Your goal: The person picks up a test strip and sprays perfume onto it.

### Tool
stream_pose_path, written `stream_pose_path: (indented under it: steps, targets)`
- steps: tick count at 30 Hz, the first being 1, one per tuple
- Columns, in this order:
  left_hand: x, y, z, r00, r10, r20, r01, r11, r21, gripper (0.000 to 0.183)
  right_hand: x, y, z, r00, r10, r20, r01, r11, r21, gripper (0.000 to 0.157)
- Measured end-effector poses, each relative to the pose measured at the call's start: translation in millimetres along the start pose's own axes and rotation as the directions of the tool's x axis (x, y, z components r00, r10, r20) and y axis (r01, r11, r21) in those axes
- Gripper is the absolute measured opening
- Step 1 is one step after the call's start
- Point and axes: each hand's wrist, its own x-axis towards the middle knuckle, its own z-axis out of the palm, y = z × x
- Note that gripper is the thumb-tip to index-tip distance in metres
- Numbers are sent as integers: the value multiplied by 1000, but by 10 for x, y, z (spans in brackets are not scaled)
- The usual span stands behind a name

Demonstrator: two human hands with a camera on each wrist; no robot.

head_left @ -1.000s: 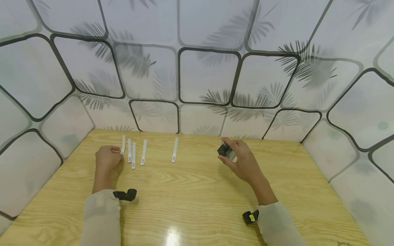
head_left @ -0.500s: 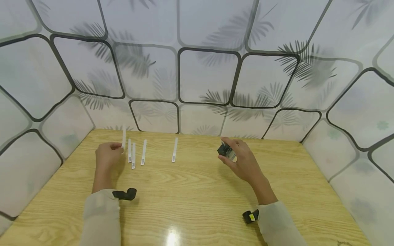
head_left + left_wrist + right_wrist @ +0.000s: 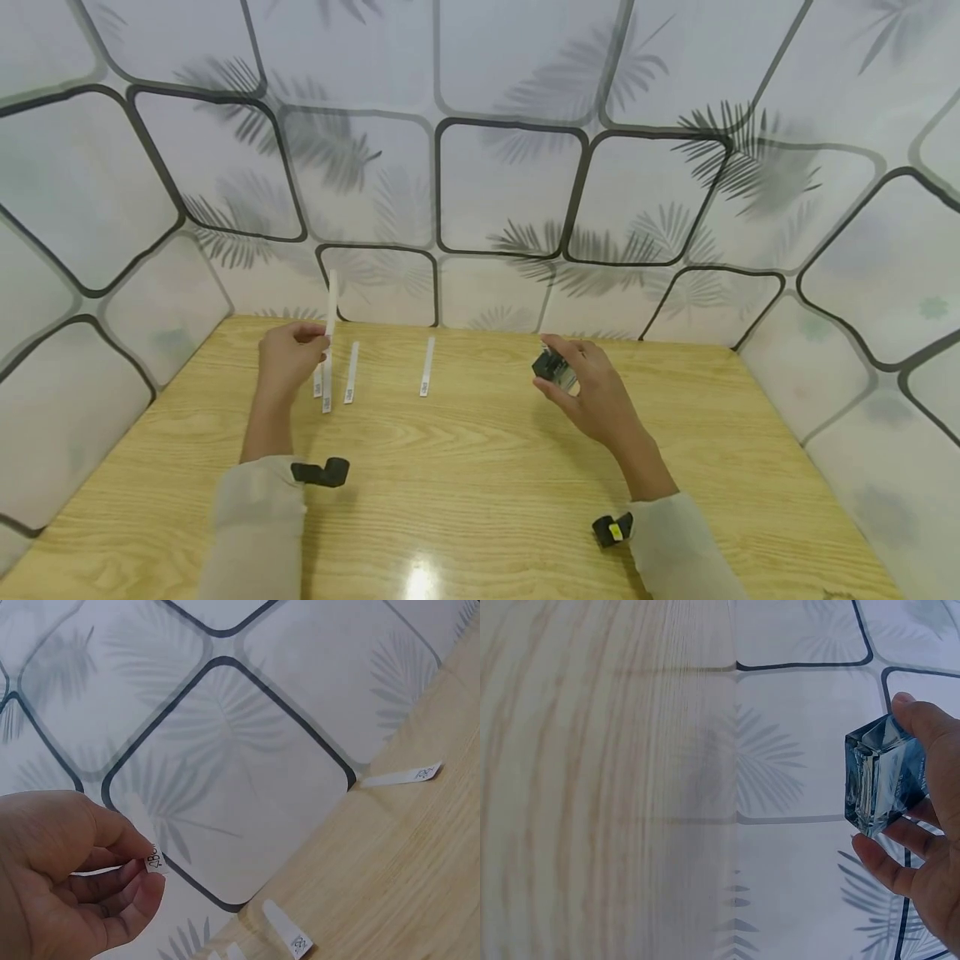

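Note:
In the head view my left hand point(image 3: 288, 362) pinches a white paper test strip point(image 3: 332, 300) by its printed lower end, so the strip points upward above the table. Close up in the left wrist view, dark lettering shows on the strip point(image 3: 152, 855) beside the thumb. My right hand point(image 3: 598, 396) holds a small glass perfume bottle point(image 3: 553, 368) between thumb and fingers, raised over the table. The right wrist view shows the bottle point(image 3: 885, 776) as clear, faceted, bluish glass. Two strips lie partly behind the raised strip and left fingers.
On the wooden table point(image 3: 465, 475) lie more white strips, one near the left hand point(image 3: 352, 373) and a separate strip point(image 3: 427, 367) further right. A patterned wall point(image 3: 495, 292) stands along the table's back edge and both sides.
My left hand has lifted the leftmost strip off the table, then carried it up and to the right, over the other strips. The right hand and bottle have stayed in place.

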Motion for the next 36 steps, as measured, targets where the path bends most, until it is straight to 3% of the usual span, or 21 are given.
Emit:
stream_pose_path:
  steps: [8,18,29,36]
  targets:
    - [-70,232,87,989,147,27,-148,987,63,30,-1,4,3,1000,0,1,0,1000,-7,72]
    - [-155,484,281,957,284,66,-288,956,57,23,13,-4,-9,1000,1,-2,-1,1000,-17,71]
    - [-295,702,666,903,397,165,-411,910,54,19,16,-18,-18,1000,6,-4,-6,1000,-20,70]
    - [-379,767,914,843,475,254,-501,864,47,17,19,-3,-8,1000,5,-7,-5,1000,-16,70]
